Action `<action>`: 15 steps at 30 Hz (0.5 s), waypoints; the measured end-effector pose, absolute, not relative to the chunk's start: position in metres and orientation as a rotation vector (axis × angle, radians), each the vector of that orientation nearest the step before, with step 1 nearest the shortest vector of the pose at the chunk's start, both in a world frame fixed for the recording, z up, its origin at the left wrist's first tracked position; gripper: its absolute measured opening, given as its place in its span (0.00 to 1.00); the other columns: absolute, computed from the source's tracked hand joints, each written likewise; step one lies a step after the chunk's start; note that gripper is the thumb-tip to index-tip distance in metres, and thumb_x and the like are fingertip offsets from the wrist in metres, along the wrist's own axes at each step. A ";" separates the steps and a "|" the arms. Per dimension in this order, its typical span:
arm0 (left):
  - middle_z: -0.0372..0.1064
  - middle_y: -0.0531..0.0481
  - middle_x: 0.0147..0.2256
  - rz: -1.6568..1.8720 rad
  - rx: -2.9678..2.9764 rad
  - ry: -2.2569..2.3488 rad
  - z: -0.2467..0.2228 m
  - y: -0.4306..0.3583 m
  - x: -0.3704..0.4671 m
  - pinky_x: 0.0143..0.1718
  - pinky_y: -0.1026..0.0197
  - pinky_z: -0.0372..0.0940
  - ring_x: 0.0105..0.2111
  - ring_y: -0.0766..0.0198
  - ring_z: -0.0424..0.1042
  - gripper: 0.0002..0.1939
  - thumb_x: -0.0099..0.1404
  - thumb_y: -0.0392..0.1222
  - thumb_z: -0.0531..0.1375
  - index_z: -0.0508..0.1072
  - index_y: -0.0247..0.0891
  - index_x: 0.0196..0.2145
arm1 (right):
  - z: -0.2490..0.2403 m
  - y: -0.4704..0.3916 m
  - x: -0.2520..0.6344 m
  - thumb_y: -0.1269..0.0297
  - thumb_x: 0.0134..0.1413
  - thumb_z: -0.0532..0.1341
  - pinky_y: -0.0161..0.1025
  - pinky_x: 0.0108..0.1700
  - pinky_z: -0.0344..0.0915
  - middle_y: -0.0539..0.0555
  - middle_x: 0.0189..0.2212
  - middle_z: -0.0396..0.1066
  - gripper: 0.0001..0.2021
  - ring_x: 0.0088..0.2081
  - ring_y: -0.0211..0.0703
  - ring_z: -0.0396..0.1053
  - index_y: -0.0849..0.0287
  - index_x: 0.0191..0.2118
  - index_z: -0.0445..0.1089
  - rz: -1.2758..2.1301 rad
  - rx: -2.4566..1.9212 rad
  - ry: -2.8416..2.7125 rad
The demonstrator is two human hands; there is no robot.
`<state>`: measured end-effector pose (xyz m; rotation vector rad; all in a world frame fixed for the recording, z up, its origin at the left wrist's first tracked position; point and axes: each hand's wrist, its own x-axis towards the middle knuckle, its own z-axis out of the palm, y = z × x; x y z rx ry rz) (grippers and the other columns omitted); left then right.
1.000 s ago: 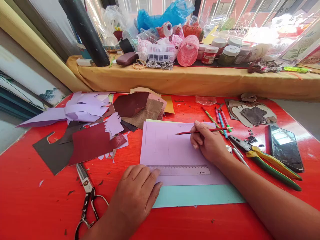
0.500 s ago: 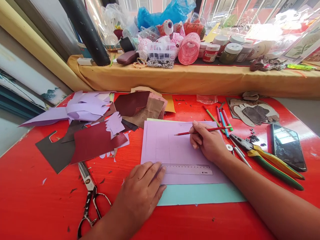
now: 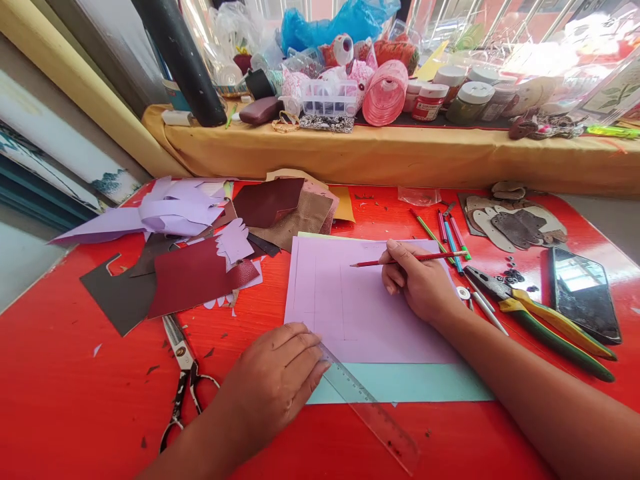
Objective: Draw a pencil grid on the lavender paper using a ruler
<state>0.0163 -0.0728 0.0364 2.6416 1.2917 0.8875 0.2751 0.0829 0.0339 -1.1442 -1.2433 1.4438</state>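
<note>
A clear ruler [image 3: 371,408] slants down to the right from the fingers of my left hand [image 3: 283,373], which are closed on its upper end. It crosses the lower edge of a purple sheet of paper [image 3: 385,313] and a light-green sheet [image 3: 425,383] beneath. Thin pencil lines show on the left of the purple sheet. My right hand [image 3: 417,277] rests over the sheet's right side, gripping a red pencil [image 3: 373,263]. The pencil lies nearly level, its tip pointing left.
Scissors [image 3: 184,363] and a dark red leather piece [image 3: 193,277] lie left, with purple paper scraps [image 3: 185,207] behind. Right are pliers [image 3: 545,320], a phone [image 3: 583,293] and several coloured pens [image 3: 453,243]. Jars [image 3: 430,103] stand on the back ledge.
The ruler has swung from level across the purple sheet to a slant, its far end now down over the red table. The right hand keeps the pencil in about the same place.
</note>
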 end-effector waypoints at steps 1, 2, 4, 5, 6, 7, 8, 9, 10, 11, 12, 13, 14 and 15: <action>0.83 0.46 0.44 0.893 2.631 1.287 0.037 -0.072 0.016 0.56 0.51 0.77 0.46 0.56 0.81 0.09 0.82 0.35 0.58 0.79 0.34 0.47 | 0.034 0.083 0.275 0.40 0.65 0.71 0.39 0.27 0.59 0.43 0.15 0.56 0.24 0.19 0.38 0.65 0.57 0.30 0.78 1.440 -1.147 -1.247; 0.82 0.46 0.43 0.898 2.621 1.283 0.037 -0.072 0.016 0.56 0.51 0.77 0.45 0.56 0.81 0.08 0.82 0.35 0.58 0.79 0.34 0.46 | 0.035 0.082 0.275 0.40 0.65 0.71 0.39 0.27 0.59 0.43 0.15 0.56 0.24 0.19 0.39 0.65 0.57 0.30 0.78 1.437 -1.149 -1.251; 0.82 0.47 0.42 0.911 2.607 1.280 0.037 -0.072 0.017 0.55 0.51 0.77 0.44 0.57 0.80 0.08 0.81 0.34 0.58 0.79 0.35 0.45 | 0.036 0.081 0.275 0.39 0.65 0.71 0.39 0.27 0.59 0.43 0.15 0.56 0.25 0.19 0.38 0.65 0.57 0.30 0.78 1.435 -1.150 -1.254; 0.82 0.47 0.42 0.916 2.605 1.284 0.037 -0.072 0.017 0.55 0.51 0.77 0.44 0.56 0.80 0.08 0.81 0.34 0.58 0.78 0.35 0.45 | 0.036 0.081 0.274 0.39 0.65 0.71 0.39 0.26 0.59 0.43 0.15 0.56 0.25 0.19 0.38 0.65 0.57 0.29 0.78 1.434 -1.151 -1.255; 0.82 0.46 0.42 0.918 2.608 1.294 0.037 -0.072 0.018 0.55 0.51 0.77 0.44 0.56 0.81 0.08 0.82 0.34 0.58 0.78 0.35 0.46 | 0.036 0.081 0.274 0.39 0.64 0.71 0.38 0.26 0.59 0.43 0.15 0.56 0.25 0.19 0.38 0.65 0.57 0.29 0.78 1.434 -1.152 -1.255; 0.82 0.46 0.42 0.918 2.617 1.304 0.036 -0.071 0.018 0.54 0.51 0.77 0.44 0.56 0.81 0.09 0.82 0.34 0.57 0.78 0.34 0.46 | 0.036 0.081 0.273 0.39 0.64 0.71 0.38 0.26 0.59 0.43 0.15 0.57 0.25 0.19 0.38 0.65 0.57 0.29 0.78 1.435 -1.151 -1.253; 0.83 0.46 0.43 0.913 2.629 1.314 0.036 -0.071 0.017 0.54 0.51 0.77 0.44 0.55 0.81 0.09 0.82 0.34 0.57 0.78 0.34 0.47 | 0.036 0.081 0.273 0.38 0.63 0.72 0.38 0.26 0.59 0.43 0.14 0.57 0.25 0.18 0.38 0.65 0.57 0.29 0.78 1.437 -1.151 -1.249; 0.83 0.45 0.43 0.905 2.643 1.321 0.035 -0.071 0.017 0.54 0.51 0.77 0.45 0.55 0.81 0.09 0.82 0.34 0.57 0.79 0.34 0.47 | 0.036 0.081 0.272 0.38 0.62 0.72 0.38 0.25 0.59 0.43 0.14 0.57 0.25 0.18 0.38 0.65 0.57 0.29 0.78 1.438 -1.150 -1.244; 0.83 0.45 0.44 0.894 2.656 1.326 0.035 -0.071 0.016 0.54 0.52 0.77 0.45 0.55 0.81 0.09 0.82 0.35 0.57 0.79 0.34 0.47 | 0.037 0.081 0.272 0.38 0.62 0.72 0.38 0.25 0.59 0.43 0.14 0.57 0.25 0.18 0.38 0.65 0.57 0.29 0.78 1.438 -1.149 -1.239; 0.83 0.45 0.45 0.883 2.665 1.328 0.034 -0.070 0.015 0.54 0.52 0.77 0.45 0.55 0.81 0.10 0.82 0.35 0.57 0.79 0.34 0.47 | 0.037 0.081 0.271 0.38 0.61 0.73 0.38 0.25 0.60 0.43 0.14 0.57 0.25 0.18 0.38 0.65 0.57 0.29 0.78 1.439 -1.149 -1.234; 0.83 0.44 0.45 0.872 2.669 1.334 0.034 -0.070 0.014 0.54 0.52 0.77 0.46 0.55 0.81 0.10 0.82 0.35 0.57 0.80 0.34 0.47 | 0.037 0.081 0.270 0.38 0.61 0.73 0.38 0.25 0.60 0.43 0.14 0.57 0.25 0.18 0.38 0.65 0.57 0.29 0.78 1.438 -1.150 -1.230; 0.83 0.44 0.46 0.861 2.670 1.343 0.033 -0.069 0.013 0.55 0.52 0.77 0.47 0.55 0.81 0.11 0.82 0.35 0.57 0.80 0.34 0.47 | 0.038 0.081 0.270 0.38 0.60 0.73 0.38 0.25 0.60 0.43 0.14 0.57 0.26 0.18 0.38 0.65 0.58 0.29 0.78 1.436 -1.152 -1.231; 0.83 0.43 0.47 0.848 2.672 1.353 0.032 -0.069 0.013 0.56 0.51 0.77 0.48 0.55 0.81 0.11 0.82 0.35 0.57 0.80 0.34 0.47 | 0.039 0.081 0.269 0.37 0.60 0.73 0.38 0.24 0.60 0.43 0.14 0.57 0.26 0.18 0.38 0.65 0.58 0.29 0.78 1.434 -1.154 -1.235; 0.83 0.43 0.48 0.835 2.674 1.368 0.032 -0.069 0.012 0.57 0.50 0.76 0.49 0.54 0.81 0.11 0.82 0.35 0.57 0.81 0.34 0.47 | 0.039 0.081 0.268 0.37 0.60 0.73 0.38 0.24 0.60 0.43 0.14 0.57 0.26 0.18 0.38 0.64 0.58 0.29 0.78 1.432 -1.157 -1.243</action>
